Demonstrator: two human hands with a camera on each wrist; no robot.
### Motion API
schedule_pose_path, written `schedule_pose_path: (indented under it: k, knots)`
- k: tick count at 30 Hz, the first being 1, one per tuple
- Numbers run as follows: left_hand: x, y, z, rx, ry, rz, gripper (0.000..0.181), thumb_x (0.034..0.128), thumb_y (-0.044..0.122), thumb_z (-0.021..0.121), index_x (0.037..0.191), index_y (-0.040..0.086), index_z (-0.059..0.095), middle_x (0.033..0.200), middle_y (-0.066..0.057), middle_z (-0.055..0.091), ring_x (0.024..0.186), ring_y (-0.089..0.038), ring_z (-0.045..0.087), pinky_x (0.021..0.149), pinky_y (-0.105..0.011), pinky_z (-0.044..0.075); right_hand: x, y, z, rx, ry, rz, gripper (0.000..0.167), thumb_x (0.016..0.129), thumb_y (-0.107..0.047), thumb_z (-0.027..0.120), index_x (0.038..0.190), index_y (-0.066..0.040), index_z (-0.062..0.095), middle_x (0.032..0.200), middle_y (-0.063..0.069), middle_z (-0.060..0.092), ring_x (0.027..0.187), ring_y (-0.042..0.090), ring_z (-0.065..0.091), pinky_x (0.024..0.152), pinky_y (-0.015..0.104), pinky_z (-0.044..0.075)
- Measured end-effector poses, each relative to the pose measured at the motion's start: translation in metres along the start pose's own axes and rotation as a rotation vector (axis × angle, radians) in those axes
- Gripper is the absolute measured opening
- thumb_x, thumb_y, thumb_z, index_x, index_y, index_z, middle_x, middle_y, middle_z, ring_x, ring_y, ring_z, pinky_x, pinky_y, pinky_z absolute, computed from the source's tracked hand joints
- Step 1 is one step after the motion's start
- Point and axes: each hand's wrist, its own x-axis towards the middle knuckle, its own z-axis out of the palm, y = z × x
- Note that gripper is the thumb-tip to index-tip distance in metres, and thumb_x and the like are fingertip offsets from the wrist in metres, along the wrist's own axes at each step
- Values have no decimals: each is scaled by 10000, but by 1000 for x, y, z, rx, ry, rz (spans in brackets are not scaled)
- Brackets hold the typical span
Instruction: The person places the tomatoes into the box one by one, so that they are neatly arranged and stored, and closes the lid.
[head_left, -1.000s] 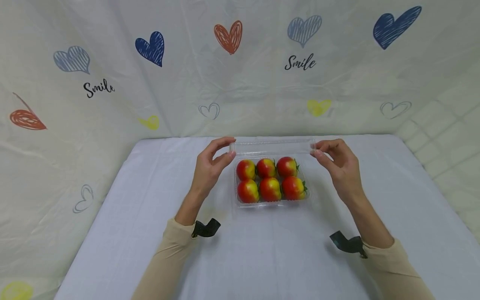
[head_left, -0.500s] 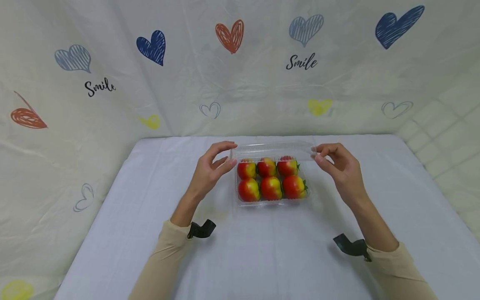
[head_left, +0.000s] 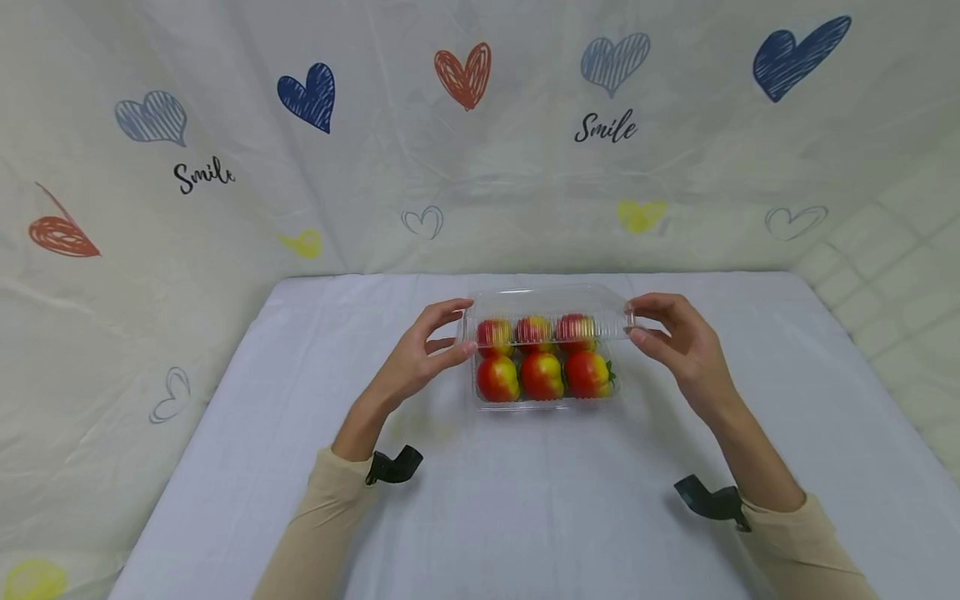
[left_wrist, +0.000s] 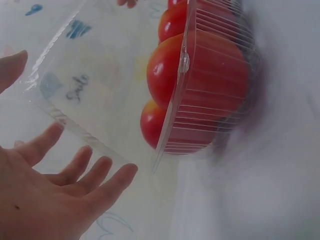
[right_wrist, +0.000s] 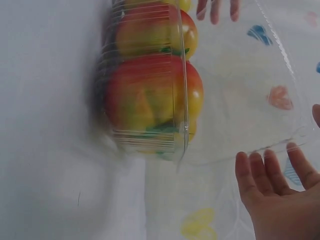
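A clear plastic clamshell box (head_left: 531,407) stands on the table, holding two rows of red-and-yellow tomato-like fruits (head_left: 542,377) with green leafy tops. Its hinged clear lid (head_left: 551,298) slants up over the back row, with its free edge in front. My left hand (head_left: 411,360) holds the lid's left side, thumb at the front corner and fingers farther back. On the right side, my right hand (head_left: 686,350) holds it in the same way. Both wrist views show fingertips (left_wrist: 131,169) along the lid's edge, and the fruits (right_wrist: 150,100) behind the ribbed box wall.
A white cloth covers the table (head_left: 540,508). Behind it hangs a pale backdrop (head_left: 517,175) printed with hearts and the word Smile. Both wrists carry black camera mounts (head_left: 395,465).
The lid has swung forward and down from the back, and now overlaps the back row of fruits. Both hands have come slightly toward me with it. The box has barely moved.
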Motion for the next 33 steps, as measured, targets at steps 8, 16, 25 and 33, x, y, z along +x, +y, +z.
schedule_pose_path:
  k: [8,16,25,33]
  knots:
    - [-4,-3,-1,-5,-46,16,682,949,344,737,1554,268,430,1626,43,393,1534,-219,375,1213,-546,423,-5,3,-4,-112,-41,18,444,957,68,612,1389,68,507,1350,-2,589,1235,125,580,1008,109,516]
    - [-6,-6,1,32,-75,15,777,922,296,767,1594,207,389,1650,39,360,1559,-234,338,1207,-560,425,-8,8,-4,-228,-70,50,515,935,46,664,1421,38,494,1403,85,564,1268,99,559,1016,103,504]
    - [-9,-12,2,62,-116,-5,880,879,291,808,1619,188,344,1674,7,302,1577,-288,294,1201,-594,418,-11,11,-4,-237,-86,59,543,915,57,687,1423,25,499,1398,34,566,1257,81,559,1001,106,514]
    - [-9,-15,3,74,-131,-29,936,855,248,837,1631,208,315,1674,-6,279,1587,-314,256,1203,-607,408,-12,16,-5,-250,-102,73,565,895,59,712,1422,7,513,1400,45,567,1259,54,548,993,99,508]
